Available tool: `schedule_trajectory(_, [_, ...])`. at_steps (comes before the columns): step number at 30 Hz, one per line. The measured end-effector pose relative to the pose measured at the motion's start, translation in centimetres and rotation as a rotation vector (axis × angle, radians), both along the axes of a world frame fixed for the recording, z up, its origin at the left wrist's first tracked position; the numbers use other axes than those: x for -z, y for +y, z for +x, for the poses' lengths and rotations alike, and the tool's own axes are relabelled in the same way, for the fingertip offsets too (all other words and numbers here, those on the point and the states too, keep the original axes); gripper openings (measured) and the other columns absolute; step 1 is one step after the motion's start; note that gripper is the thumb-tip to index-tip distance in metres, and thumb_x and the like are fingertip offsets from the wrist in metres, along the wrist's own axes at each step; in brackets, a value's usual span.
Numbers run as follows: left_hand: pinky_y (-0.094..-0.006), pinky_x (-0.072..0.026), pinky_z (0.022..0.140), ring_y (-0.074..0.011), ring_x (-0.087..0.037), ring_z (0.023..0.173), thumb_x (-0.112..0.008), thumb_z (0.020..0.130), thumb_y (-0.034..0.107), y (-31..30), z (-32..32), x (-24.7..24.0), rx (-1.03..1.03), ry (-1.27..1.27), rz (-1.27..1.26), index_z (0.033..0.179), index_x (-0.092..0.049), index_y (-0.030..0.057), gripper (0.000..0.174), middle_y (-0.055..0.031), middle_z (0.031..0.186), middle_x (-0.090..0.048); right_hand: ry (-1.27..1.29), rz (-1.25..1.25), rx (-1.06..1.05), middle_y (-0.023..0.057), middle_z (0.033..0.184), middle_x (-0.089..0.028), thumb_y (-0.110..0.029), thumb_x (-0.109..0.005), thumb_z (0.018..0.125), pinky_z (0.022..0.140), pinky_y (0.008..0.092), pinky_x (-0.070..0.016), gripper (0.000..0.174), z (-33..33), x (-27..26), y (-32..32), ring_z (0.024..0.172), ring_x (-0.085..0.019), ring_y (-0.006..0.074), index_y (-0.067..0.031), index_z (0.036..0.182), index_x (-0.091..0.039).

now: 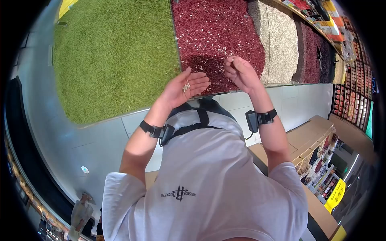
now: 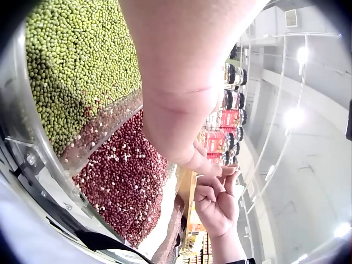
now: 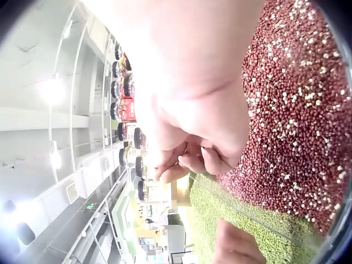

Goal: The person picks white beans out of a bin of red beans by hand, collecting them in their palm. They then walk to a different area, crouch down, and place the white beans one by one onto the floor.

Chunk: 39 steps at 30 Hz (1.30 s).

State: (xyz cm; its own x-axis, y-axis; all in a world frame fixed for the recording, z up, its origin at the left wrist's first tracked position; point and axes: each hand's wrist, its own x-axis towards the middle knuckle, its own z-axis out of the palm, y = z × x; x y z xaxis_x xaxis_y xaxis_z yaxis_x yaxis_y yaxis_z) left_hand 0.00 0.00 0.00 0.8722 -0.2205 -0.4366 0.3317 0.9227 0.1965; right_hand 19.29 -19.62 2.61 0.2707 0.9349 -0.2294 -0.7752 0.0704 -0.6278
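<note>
My left hand (image 1: pixel 185 86) is held flat, palm up, above the front edge of the red bean bin (image 1: pixel 217 36), with a small pile of pale grains (image 1: pixel 186 86) lying on the palm. My right hand (image 1: pixel 238 72) hovers over the red beans with its fingers curled together, pinching a few pale grains (image 1: pixel 231 59) at the fingertips. In the left wrist view the right hand (image 2: pixel 215 199) shows with curled fingers beyond my left palm. The right wrist view shows curled fingers (image 3: pixel 190 159) above red beans (image 3: pixel 297 110) sprinkled with pale grains.
A bin of green mung beans (image 1: pixel 112 52) lies left of the red one behind a clear divider (image 1: pixel 175 36). Pale grain (image 1: pixel 281 40) and darker bins continue to the right. Shelves of packaged goods (image 1: pixel 354 80) stand far right, cardboard boxes (image 1: pixel 309 136) below.
</note>
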Motion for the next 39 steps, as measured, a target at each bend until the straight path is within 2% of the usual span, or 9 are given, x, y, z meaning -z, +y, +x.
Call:
schedule_trajectory(3, [-0.0397, -0.046, 0.103, -0.0348, -0.052, 0.122, -0.037, 0.102, 0.038, -1.2, -0.1, -0.2, -0.001, -0.009, -0.09, 0.129, -0.045, -0.0087, 0.055, -0.0246, 0.128, -0.053, -0.157, -0.181, 0.002, -0.0004, 0.088, -0.065, -0.011, -0.061, 0.091, 0.072, 0.0262, -0.0485, 0.017, -2.5, -3.0, 0.3, 0.078, -0.06, 0.012, -0.0054, 0.105, -0.068])
schedule_trajectory(5, [-0.0398, -0.0461, 0.103, -0.0341, -0.053, 0.12, -0.036, 0.102, 0.038, -1.5, 0.6, -0.2, 0.029, -0.05, -0.165, 0.128, -0.046, -0.0088, 0.054, -0.0244, 0.126, -0.054, -0.998, -0.518, -0.04, 0.0006, 0.087, -0.064, -0.012, -0.064, 0.087, 0.072, 0.0245, -0.0482, 0.015, -5.1, -5.4, 2.3, 0.075, -0.059, 0.011, -0.0028, 0.098, -0.07])
schedule_trajectory(7, [-0.0397, -0.0455, 0.103, -0.0336, -0.053, 0.12, -0.036, 0.103, 0.036, -2.1, 1.3, 1.2, 0.02, -0.04, -0.151, 0.128, -0.046, -0.0087, 0.052, -0.0242, 0.125, -0.054, -0.999, -0.48, -0.073, 0.0046, 0.089, -0.066, -0.013, -0.067, 0.084, 0.075, 0.028, -0.0496, 0.015, -6.1, -5.9, 3.3, 0.075, -0.061, 0.0169, -0.0029, 0.095, -0.071])
schedule_trajectory(9, [-0.0397, -0.045, 0.104, -0.0331, -0.053, 0.12, -0.036, 0.103, 0.034, -2.4, 1.7, 1.2, 0.008, -0.024, -0.131, 0.128, -0.046, -0.0086, 0.05, -0.0241, 0.125, -0.055, -1.68, -0.316, -0.026, 0.0091, 0.091, -0.066, -0.014, -0.068, 0.083, 0.077, 0.0342, -0.0506, 0.016, -6.4, -5.3, 3.8, 0.078, -0.062, 0.0251, -0.0061, 0.096, -0.072])
schedule_trajectory(10, [-0.0392, -0.045, 0.104, -0.0323, -0.053, 0.12, -0.037, 0.103, 0.032, -2.5, 1.7, 0.3, 0.008, -0.029, -0.116, 0.128, -0.046, -0.0083, 0.048, -0.0233, 0.125, -0.055, -1.664, -0.368, 0.021, 0.0114, 0.092, -0.066, -0.016, -0.069, 0.082, 0.078, 0.038, -0.0503, 0.016, -5.8, -4.6, 3.8, 0.081, -0.062, 0.0297, -0.0076, 0.095, -0.072])
schedule_trajectory(16, [-0.0381, -0.0458, 0.103, -0.0309, -0.054, 0.121, -0.04, 0.102, 0.022, -2.2, 1.2, 0.1, 0.007, -0.048, -0.035, 0.13, -0.044, -0.009, 0.042, -0.0227, 0.127, -0.054, -1.813, -0.796, 0.22, 0.0104, 0.088, -0.066, -0.021, -0.069, 0.083, 0.078, 0.0386, -0.0505, 0.016, 0.8, -1.2, 2.9, 0.086, -0.063, 0.029, -0.0066, 0.089, -0.071])
schedule_trajectory(24, [-0.039, -0.0448, 0.104, -0.0332, -0.053, 0.122, -0.042, 0.098, 0.009, -1.8, 0.2, -0.4, 0.02, -0.099, 0.014, 0.136, -0.036, -0.011, 0.044, -0.0246, 0.131, -0.051, -1.913, -0.863, 0.108, 0.0069, 0.088, -0.065, -0.026, -0.07, 0.081, 0.077, 0.0376, -0.051, 0.017, 2.2, 1.5, 3.9, 0.086, -0.063, 0.0268, -0.0108, 0.089, -0.071])
schedule_trajectory(29, [-0.0409, -0.0414, 0.107, -0.0354, -0.049, 0.126, -0.033, 0.093, 0.003, -2.0, 0.2, -0.5, 0.025, -0.105, -0.006, 0.137, -0.035, -0.0121, 0.046, -0.0261, 0.134, -0.047, -1.938, -0.878, 0.045, 0.0057, 0.084, -0.063, -0.025, -0.071, 0.08, 0.075, 0.0376, -0.0515, 0.014, 2.7, 2.1, 4.2, 0.083, -0.062, 0.0258, -0.0131, 0.087, -0.07])
schedule_trajectory(39, [-0.0412, -0.0396, 0.109, -0.037, -0.046, 0.128, -0.033, 0.086, 0.006, -1.7, 1.1, -0.3, -0.025, 0.007, -0.069, 0.135, -0.036, -0.0136, 0.053, -0.0279, 0.135, -0.046, -1.72, -0.778, 0.243, 0.0068, 0.082, -0.062, -0.016, -0.068, 0.08, 0.071, 0.0354, -0.0508, 0.008, 1.3, -0.5, 2.3, 0.077, -0.062, 0.0244, -0.0113, 0.086, -0.069])
